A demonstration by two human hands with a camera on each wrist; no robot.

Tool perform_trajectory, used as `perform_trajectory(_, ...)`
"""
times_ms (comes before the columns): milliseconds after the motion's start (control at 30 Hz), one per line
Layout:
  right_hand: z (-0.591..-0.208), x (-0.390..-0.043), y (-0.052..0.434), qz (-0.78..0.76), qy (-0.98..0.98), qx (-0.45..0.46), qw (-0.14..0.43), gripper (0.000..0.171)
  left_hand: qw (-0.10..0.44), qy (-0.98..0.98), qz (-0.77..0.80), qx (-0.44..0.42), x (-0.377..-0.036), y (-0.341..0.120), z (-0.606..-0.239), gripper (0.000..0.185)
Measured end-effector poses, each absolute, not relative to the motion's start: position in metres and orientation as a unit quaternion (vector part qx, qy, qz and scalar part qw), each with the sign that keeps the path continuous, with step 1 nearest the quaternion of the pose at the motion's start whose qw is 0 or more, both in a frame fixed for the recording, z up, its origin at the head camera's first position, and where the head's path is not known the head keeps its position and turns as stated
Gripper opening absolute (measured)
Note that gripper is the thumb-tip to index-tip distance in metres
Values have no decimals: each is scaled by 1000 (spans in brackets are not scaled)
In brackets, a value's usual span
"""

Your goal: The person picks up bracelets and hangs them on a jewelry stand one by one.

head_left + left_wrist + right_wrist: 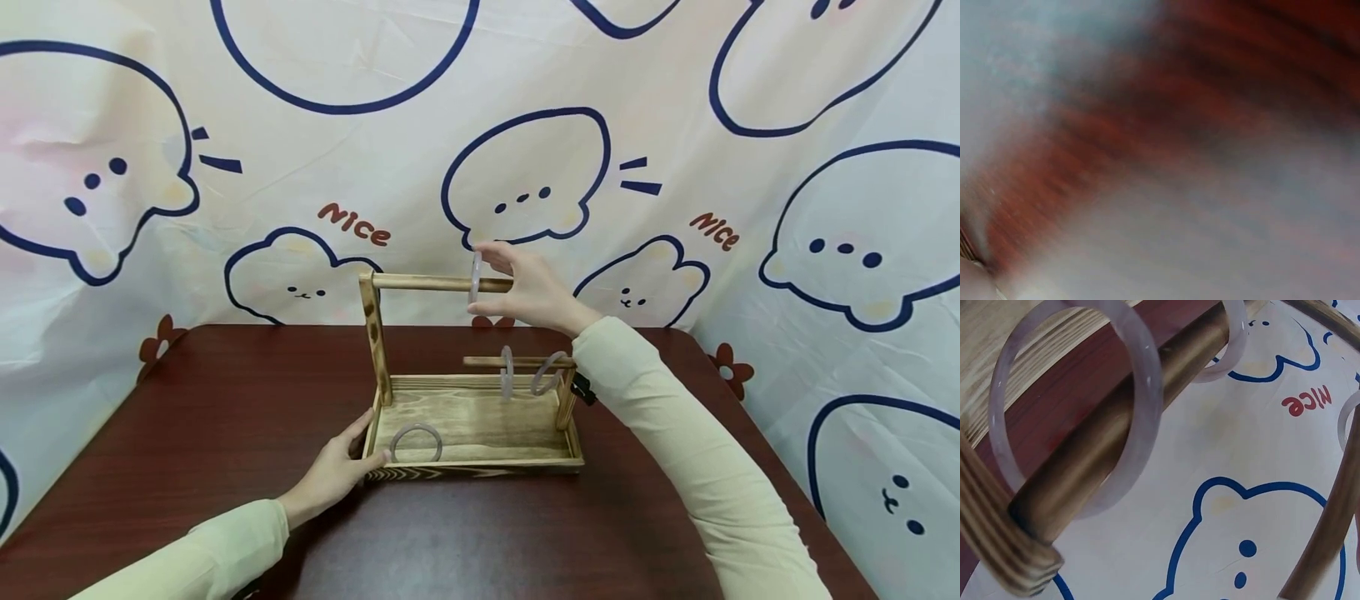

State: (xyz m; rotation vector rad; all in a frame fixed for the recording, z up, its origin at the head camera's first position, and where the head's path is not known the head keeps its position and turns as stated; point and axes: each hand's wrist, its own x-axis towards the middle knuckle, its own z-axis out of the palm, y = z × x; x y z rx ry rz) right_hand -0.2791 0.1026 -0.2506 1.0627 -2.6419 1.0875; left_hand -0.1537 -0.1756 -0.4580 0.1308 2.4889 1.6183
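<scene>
My right hand [536, 287] pinches a pale lilac bangle [475, 277] between thumb and fingertips. That bangle is around the upper bar [420, 282] of a wooden display stand, and it shows at the right edge of the right wrist view. Two similar bangles hang on the lower bar [480, 362]: one near its middle [507, 372], another by its post, seen close up as a large bangle [1147, 375] in the right wrist view. A further bangle [417, 427] leans inside the tray base [480, 470]. My left hand [333, 467] grips the tray's left front corner, thumb over the rim.
The stand sits on a dark red-brown table [247, 400]. A tall left post [373, 337] carries the upper bar; a short right post [566, 400] carries the lower one. Behind hangs a white cloth [405, 167] with cartoon prints. The left wrist view is mostly blurred.
</scene>
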Motion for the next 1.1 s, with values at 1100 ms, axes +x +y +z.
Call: perform_trajectory(1100, -254, -283, 59, 362, -857, 366, 22, 76, 86, 838, 538, 28, -154, -175, -457, 82)
